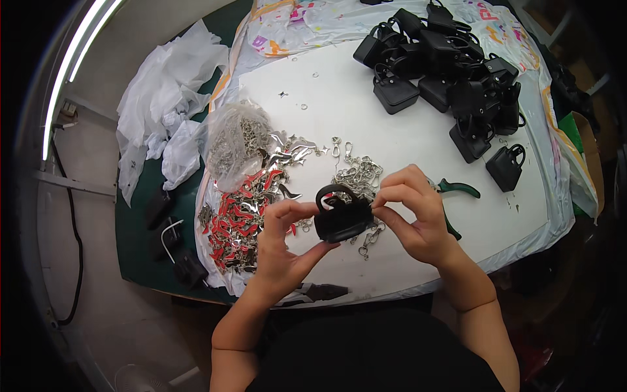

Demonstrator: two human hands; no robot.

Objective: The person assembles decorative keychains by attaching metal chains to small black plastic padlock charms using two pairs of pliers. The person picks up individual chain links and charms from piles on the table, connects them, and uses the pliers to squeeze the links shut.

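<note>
Above the middle of the table, a black mini handbag [342, 222] with a looped handle is tilted so that its dark inside shows. My left hand [282, 245] grips it from the left, fingers near the top and thumb underneath. At its right edge, my right hand [418, 215] pinches with thumb and fingertips; any small part between them is too small to make out. Silver clasps and chain pieces [358, 175] lie heaped just beyond the bag. Partly hidden behind my right hand are green-handled pliers [460, 189]. Red and silver high-heel-shaped charms [238, 225] spread to the left.
Many more black mini handbags [450, 52] are piled at the far right. A clear bag of metal parts [238, 144] rests beside the charms. White plastic bags [173, 98] lie at the left. A dark-handled tool [320, 292] is by the near edge of the white board [405, 277].
</note>
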